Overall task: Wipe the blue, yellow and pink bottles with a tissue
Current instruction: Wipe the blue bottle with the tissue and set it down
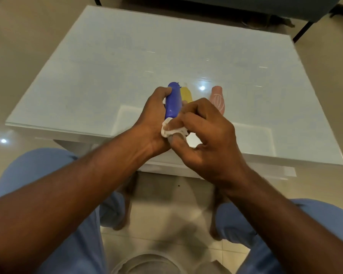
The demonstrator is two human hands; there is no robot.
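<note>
Nearest the camera, the person's knees in light blue trousers (pixel 265 230) framed a strip of pale tiled floor (pixel 166 230), and the near edge of the low white glass-topped table (pixel 87 107) ran just beyond them, its right corner jutting toward the right knee. Both hands met over that near edge, close together with little space between them. The left hand (pixel 152 117) had its fingers and thumb curled round the upper body of the slim blue plastic bottle (pixel 173 103), which stood roughly upright and leaned slightly away from the camera, its rounded cap clear above the fingertips. Whether its base touched the glass could not be told, since the hands covered it. The right hand (pixel 204 135) was curled tight, pinching a crumpled white tissue (pixel 171 130) and pressing it against the lower end of the blue bottle, where the tissue bunched out between thumb and forefinger. Just behind the blue bottle, partly hidden by it and the right knuckles, stood the yellow plastic bottle (pixel 186 94) on the tabletop. The pink plastic bottle with white line markings (pixel 218 98) stood a little farther right, apart from the yellow one. Beyond the three bottles the glass surface stretched wide to its far edge, and past that dark furniture legs (pixel 303 30) stood on the floor.
</note>
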